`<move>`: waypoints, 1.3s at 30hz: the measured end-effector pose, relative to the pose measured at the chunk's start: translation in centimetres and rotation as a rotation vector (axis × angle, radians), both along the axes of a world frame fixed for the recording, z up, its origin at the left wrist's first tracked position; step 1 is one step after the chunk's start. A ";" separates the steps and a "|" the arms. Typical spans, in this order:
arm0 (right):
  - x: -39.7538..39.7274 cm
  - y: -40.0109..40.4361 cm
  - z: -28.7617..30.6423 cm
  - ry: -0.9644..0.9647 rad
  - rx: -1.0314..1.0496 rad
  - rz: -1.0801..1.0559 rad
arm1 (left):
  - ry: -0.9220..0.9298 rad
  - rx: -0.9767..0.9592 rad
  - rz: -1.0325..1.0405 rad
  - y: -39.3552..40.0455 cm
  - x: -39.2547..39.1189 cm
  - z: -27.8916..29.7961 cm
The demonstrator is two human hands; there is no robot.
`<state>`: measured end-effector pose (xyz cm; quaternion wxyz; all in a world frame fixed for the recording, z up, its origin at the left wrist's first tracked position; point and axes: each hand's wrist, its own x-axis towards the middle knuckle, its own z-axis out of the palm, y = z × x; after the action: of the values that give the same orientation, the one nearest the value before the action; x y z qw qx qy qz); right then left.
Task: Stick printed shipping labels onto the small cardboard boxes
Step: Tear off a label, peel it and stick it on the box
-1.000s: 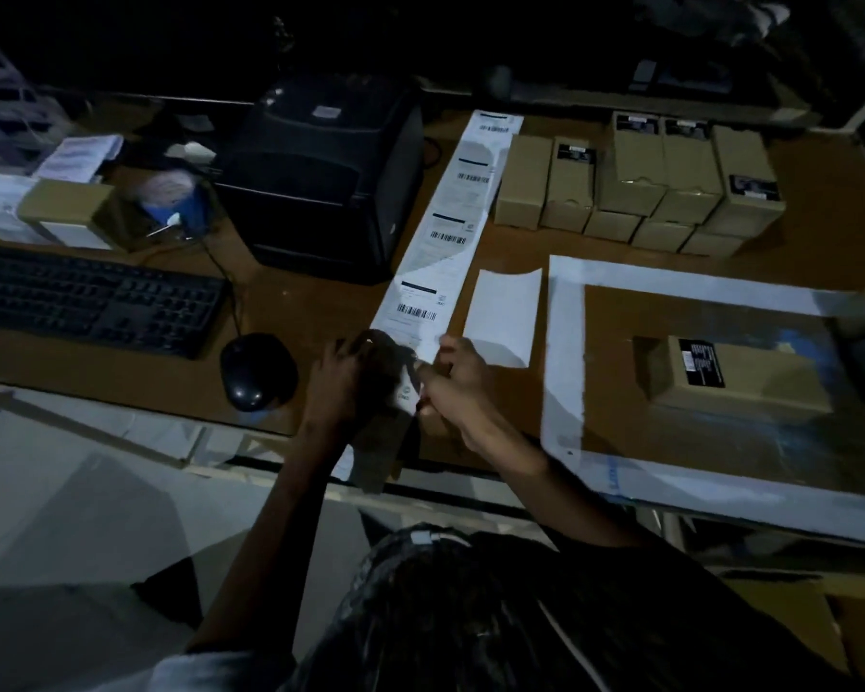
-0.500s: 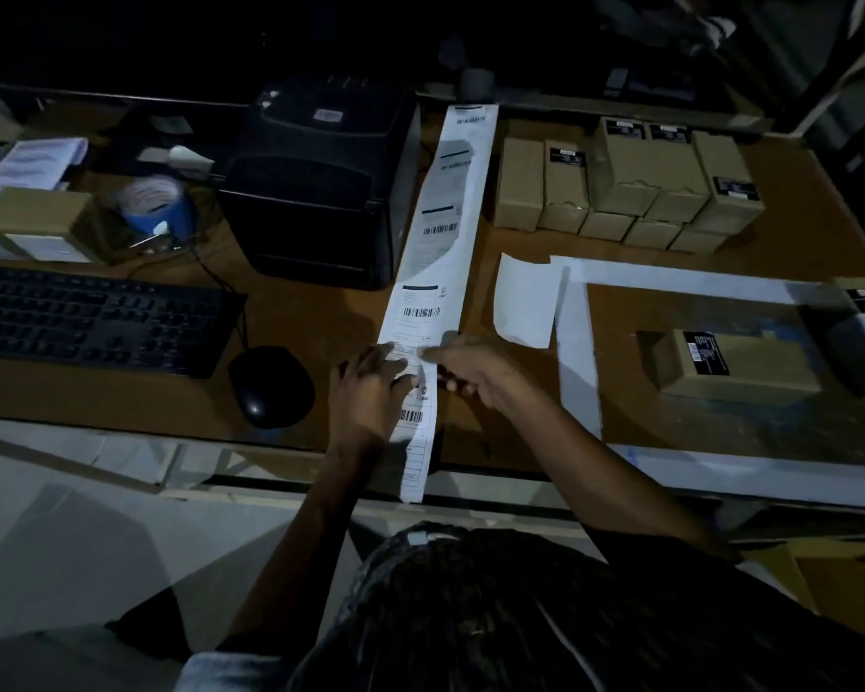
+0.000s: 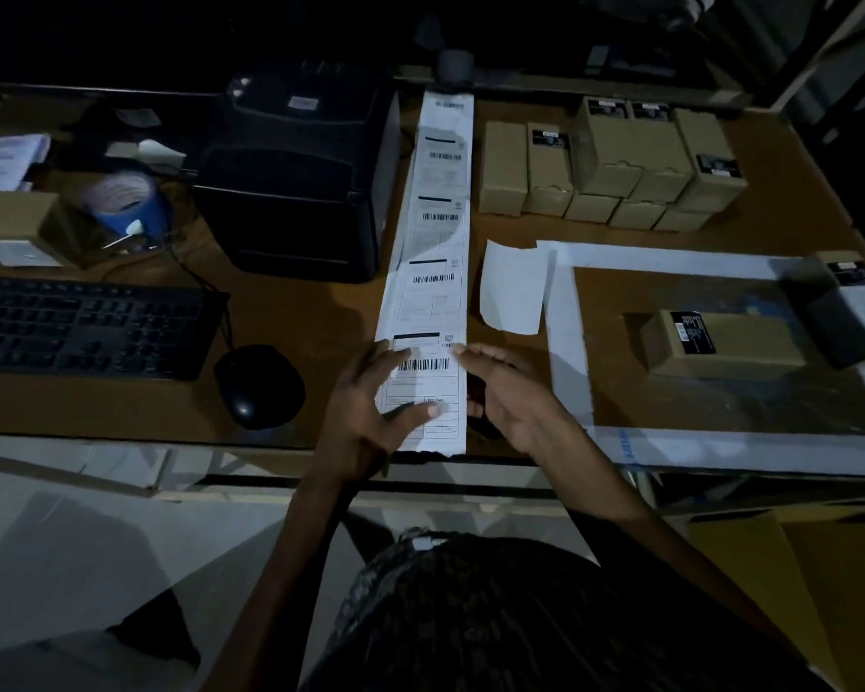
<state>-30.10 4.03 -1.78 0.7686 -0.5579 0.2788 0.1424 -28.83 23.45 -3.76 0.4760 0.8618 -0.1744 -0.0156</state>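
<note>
The nearest label on the strip of shipping labels (image 3: 428, 272) shows "CRED" beside a barcode; other print is too blurred to read

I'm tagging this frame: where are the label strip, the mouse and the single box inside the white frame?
label strip (image 3: 433, 287), head view, printed face mid-strip
mouse (image 3: 258, 384), head view, top shell
single box (image 3: 735, 342), head view, bare cardboard top

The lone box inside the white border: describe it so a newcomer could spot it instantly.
Start at the white border on the desk's right side. The lone box lies flat inside it, showing a black sticker, unlike the boxes clustered behind.
</note>
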 end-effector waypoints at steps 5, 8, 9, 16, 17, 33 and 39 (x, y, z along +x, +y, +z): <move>-0.4 -0.7 -1.1 0.017 0.057 0.019 | 0.116 -0.166 0.014 0.3 -1.1 -0.2; 1.0 -1.6 -1.0 0.040 -0.001 -0.052 | 0.162 -0.177 -0.012 0.7 -0.4 -1.0; 1.7 -1.9 -0.8 0.061 -0.034 -0.055 | 0.158 -0.171 -0.022 0.9 -0.1 -1.2; 4.5 -4.1 -0.2 0.197 -0.110 0.143 | 0.037 0.093 0.044 0.5 1.1 -1.9; 4.5 -4.1 -0.3 0.198 -0.078 0.155 | -0.088 0.202 0.112 -0.2 0.8 -1.8; 4.9 -5.2 -0.8 0.247 0.091 0.380 | 0.235 0.086 0.511 -9.5 0.5 -0.4; 5.1 -5.3 -0.8 0.257 0.086 0.383 | 0.283 0.092 0.376 -9.3 1.6 -0.4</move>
<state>-25.01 -1.31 -2.58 0.7088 -0.5445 0.2572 0.3674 -27.22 14.20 -4.13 0.4505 0.8891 0.0584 -0.0550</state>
